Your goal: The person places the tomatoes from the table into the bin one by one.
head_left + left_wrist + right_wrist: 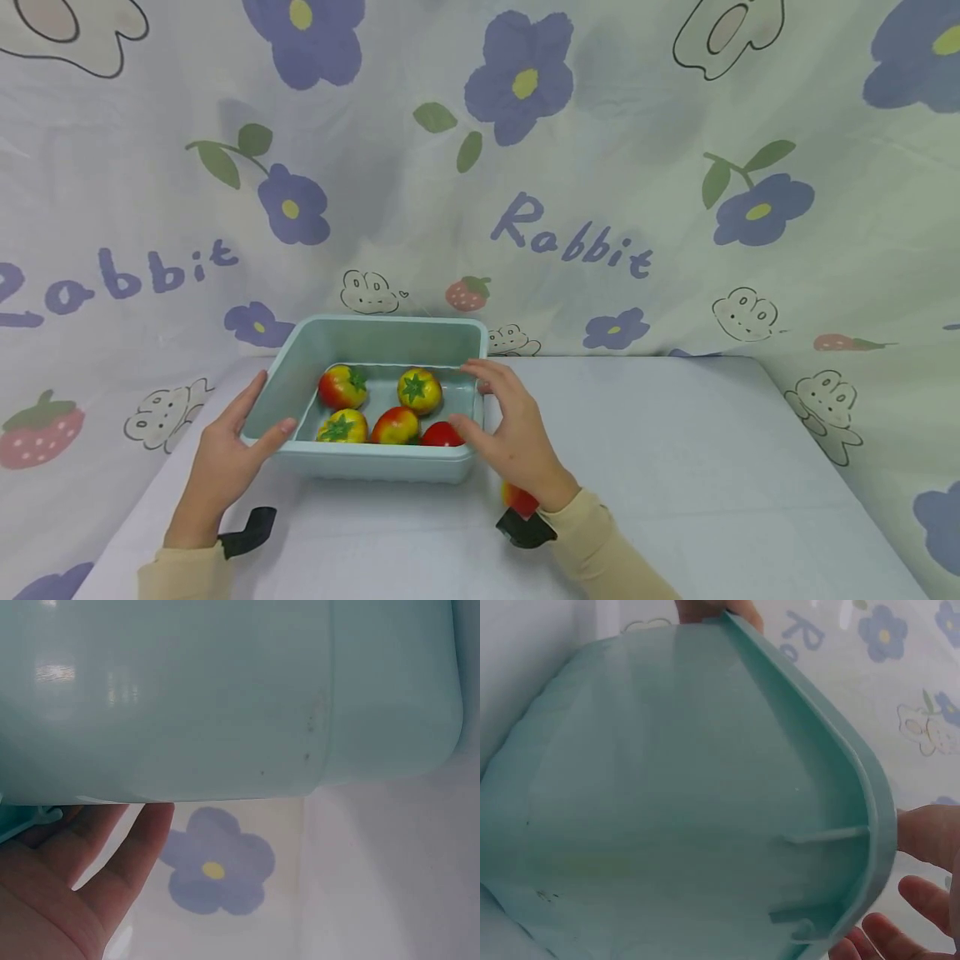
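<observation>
A pale teal plastic storage bin (375, 462) stands at the left of the white table, between the two hands. Inside it lie several red and yellow toy fruits (395, 426), some with green star-shaped leaf tops. My left hand (225, 454) grips the bin's left side, thumb over the front corner of the rim and fingers along the outer wall. On the opposite side my right hand (517, 429) holds the right rim, its thumb reaching over the inside. Another red and yellow fruit (519, 497) lies on the table, partly hidden under the right wrist.
The white table (637, 475) stretches away to the right of the bin. Behind it hangs a cloth (615, 167) printed with purple flowers, rabbits and lettering. Black straps (249, 532) show at both wrists.
</observation>
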Demonstrator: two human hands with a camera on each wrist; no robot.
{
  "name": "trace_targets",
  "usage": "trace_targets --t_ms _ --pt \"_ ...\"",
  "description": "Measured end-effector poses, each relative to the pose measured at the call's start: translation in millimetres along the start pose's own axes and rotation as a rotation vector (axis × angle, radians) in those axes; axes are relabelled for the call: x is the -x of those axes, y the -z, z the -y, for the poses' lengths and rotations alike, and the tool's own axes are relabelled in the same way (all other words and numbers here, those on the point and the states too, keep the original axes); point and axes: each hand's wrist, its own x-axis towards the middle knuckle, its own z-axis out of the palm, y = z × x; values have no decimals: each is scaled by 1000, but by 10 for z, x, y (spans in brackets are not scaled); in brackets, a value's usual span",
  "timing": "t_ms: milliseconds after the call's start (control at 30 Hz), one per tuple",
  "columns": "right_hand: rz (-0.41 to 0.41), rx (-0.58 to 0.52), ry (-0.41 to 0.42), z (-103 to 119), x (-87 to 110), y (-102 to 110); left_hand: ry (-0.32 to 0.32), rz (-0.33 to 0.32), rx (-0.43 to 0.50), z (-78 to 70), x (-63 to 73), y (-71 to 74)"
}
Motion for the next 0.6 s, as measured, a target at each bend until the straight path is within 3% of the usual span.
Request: trace_targets --t_ms 233,600 --pt "-37 -7 9 -31 -19 97 3 -2 -6 12 5 -10" --pt "-49 -59 -44 -78 14 244 -9 3 0 14 10 5"
